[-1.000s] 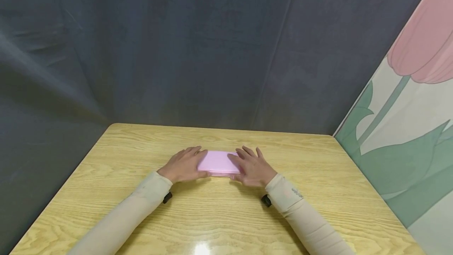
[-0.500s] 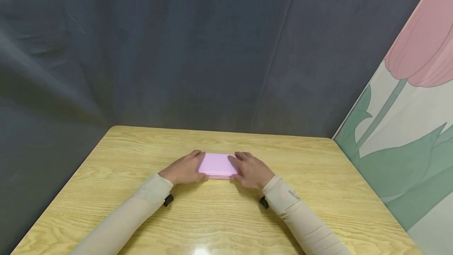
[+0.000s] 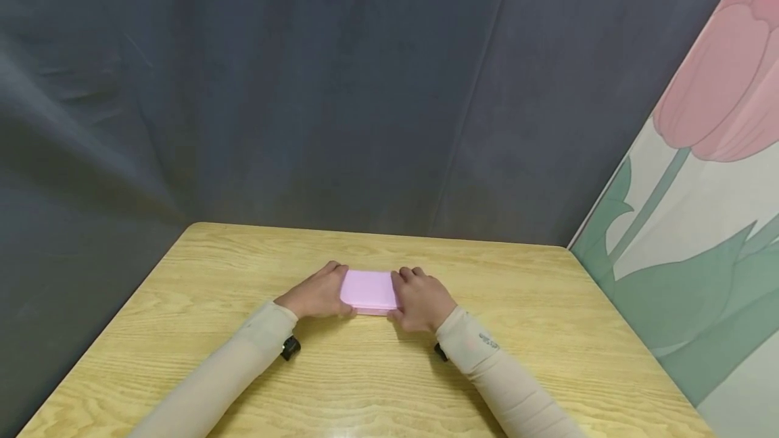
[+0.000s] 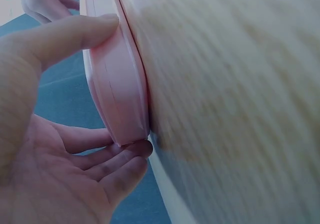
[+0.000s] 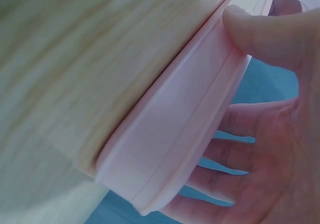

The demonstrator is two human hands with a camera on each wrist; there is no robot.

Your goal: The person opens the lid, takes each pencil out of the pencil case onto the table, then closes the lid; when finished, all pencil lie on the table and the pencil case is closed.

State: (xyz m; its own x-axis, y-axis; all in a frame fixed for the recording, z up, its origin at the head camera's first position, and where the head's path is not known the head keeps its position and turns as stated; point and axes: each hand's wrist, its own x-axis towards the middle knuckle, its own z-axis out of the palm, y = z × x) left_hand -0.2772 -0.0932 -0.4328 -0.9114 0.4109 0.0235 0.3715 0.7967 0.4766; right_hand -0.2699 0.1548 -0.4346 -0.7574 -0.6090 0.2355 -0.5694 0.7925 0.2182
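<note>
A flat pink plastic case [image 3: 368, 289] lies on the wooden table, with its long side toward me. My left hand [image 3: 318, 296] grips its left end, thumb on the front side and fingers round the far edge. At the other end my right hand [image 3: 422, 303] holds the case the same way, its fingers more bent over the top corner. A thin seam runs along the side wall of the case [image 5: 165, 129] in the right wrist view. In the left wrist view, the case [image 4: 117, 84] has a small ridged tab near the top of the picture. Its contents are hidden.
The pale wooden table [image 3: 365, 384] ends at a dark curtain [image 3: 328, 100] behind and on the left. A wall panel with a tulip print [image 3: 688, 235] stands along the right side.
Both hands have tightened round the case ends; the right hand's spread fingers have curled in and shifted slightly left. The whole head view has slid downward a little.
</note>
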